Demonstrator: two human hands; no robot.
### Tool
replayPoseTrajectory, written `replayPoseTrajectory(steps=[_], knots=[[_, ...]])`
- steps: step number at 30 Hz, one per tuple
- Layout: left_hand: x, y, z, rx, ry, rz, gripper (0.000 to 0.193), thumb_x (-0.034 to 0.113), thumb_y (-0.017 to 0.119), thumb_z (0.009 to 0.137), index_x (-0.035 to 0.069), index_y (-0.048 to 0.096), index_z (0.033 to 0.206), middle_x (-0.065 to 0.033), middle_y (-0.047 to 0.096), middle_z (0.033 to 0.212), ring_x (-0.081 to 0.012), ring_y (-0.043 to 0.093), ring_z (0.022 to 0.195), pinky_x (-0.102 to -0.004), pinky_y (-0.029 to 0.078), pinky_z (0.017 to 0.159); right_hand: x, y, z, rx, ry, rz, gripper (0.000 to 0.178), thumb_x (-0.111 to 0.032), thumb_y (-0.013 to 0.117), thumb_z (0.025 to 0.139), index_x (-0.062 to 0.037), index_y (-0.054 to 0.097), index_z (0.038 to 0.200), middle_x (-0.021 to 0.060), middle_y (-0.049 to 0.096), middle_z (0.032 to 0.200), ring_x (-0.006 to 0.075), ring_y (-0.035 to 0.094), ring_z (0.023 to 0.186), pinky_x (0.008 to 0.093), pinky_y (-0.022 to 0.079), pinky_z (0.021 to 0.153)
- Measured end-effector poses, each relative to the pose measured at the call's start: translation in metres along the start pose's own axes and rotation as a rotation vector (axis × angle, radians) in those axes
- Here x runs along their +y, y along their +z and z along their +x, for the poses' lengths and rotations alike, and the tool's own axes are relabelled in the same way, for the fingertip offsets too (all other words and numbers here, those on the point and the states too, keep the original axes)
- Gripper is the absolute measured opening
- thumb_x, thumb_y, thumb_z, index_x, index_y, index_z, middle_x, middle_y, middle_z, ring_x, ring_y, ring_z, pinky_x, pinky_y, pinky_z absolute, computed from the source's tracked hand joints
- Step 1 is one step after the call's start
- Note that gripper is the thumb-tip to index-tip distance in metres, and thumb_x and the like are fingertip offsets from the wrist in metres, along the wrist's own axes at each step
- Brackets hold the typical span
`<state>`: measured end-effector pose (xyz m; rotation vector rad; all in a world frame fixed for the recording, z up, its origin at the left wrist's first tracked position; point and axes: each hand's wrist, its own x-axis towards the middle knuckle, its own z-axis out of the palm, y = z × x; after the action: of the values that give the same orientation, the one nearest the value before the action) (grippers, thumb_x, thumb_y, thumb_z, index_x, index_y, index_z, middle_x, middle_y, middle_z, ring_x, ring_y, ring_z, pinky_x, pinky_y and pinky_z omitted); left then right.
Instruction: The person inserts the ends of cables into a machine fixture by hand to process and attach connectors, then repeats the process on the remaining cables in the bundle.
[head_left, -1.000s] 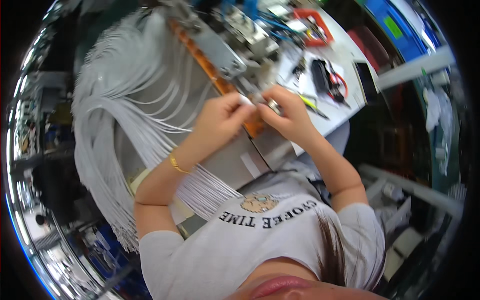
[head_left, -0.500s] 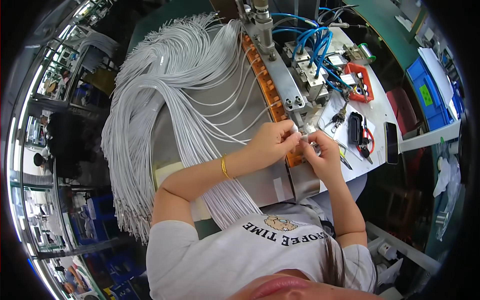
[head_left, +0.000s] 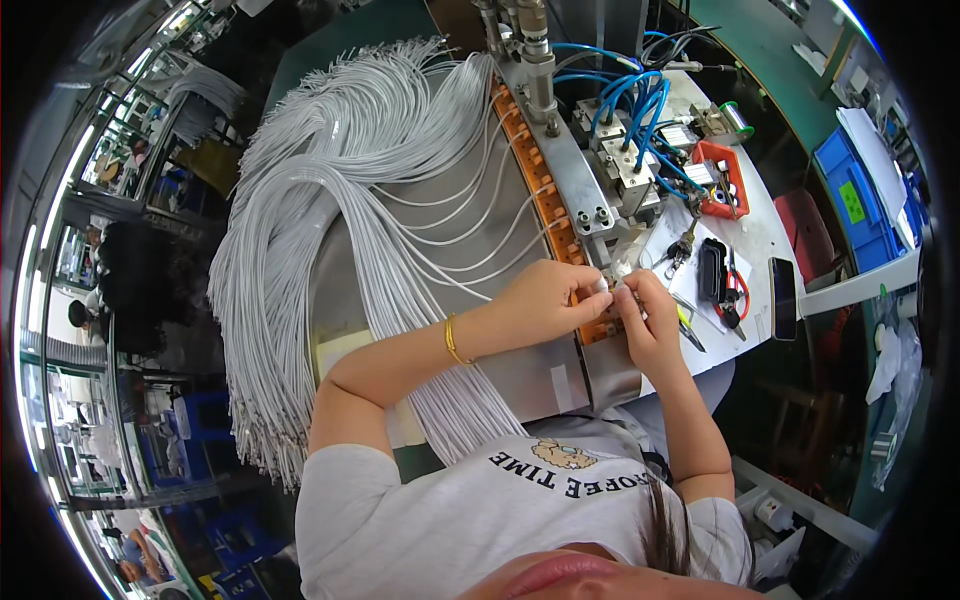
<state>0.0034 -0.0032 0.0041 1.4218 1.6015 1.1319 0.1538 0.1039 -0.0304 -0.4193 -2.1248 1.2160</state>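
Note:
My left hand (head_left: 548, 303) is closed in a pinch over the near end of an orange slotted strip (head_left: 548, 205). One white cable (head_left: 462, 284) runs from the pile to this hand and seems to end in its grip. My right hand (head_left: 652, 318) is pinched close by, its fingertips almost meeting the left ones; what it holds is too small to make out. Something white shows at the fingertips. Several white cables curve over to the strip, their ends seated in its slots. A large bundle of white cables (head_left: 345, 215) is heaped to the left.
A metal press (head_left: 565, 165) stands along the strip, with blue air hoses (head_left: 640, 105) behind it. To the right lie a red bin (head_left: 722, 180), a black case (head_left: 712, 268), red-handled pliers (head_left: 738, 295), tweezers (head_left: 690, 330) and a phone (head_left: 783, 300). A solder spool (head_left: 737, 120) stands farther back.
Both hands have shifted slightly toward me relative to the strip, still pinched close together. The whole view has moved a little; the seated cables look unchanged.

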Motion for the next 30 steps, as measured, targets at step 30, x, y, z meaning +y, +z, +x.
replayPoseTrajectory(steps=[30], knots=[[-0.009, -0.003, -0.008, 0.026, -0.025, 0.545, 0.017, 0.019, 0.059, 0.082, 0.004, 0.053, 0.079, -0.0149, 0.057, 0.063, -0.0350, 0.057, 0.063, -0.0442, 0.043, 0.057, 0.041, 0.003, 0.002, -0.076, 0.205, -0.097, 0.022, -0.015, 0.051, 0.089, 0.0022, 0.046, 0.077, 0.0082, 0.044, 0.066, 0.0155, 0.041, 0.064, 0.0294, 0.037, 0.059]])
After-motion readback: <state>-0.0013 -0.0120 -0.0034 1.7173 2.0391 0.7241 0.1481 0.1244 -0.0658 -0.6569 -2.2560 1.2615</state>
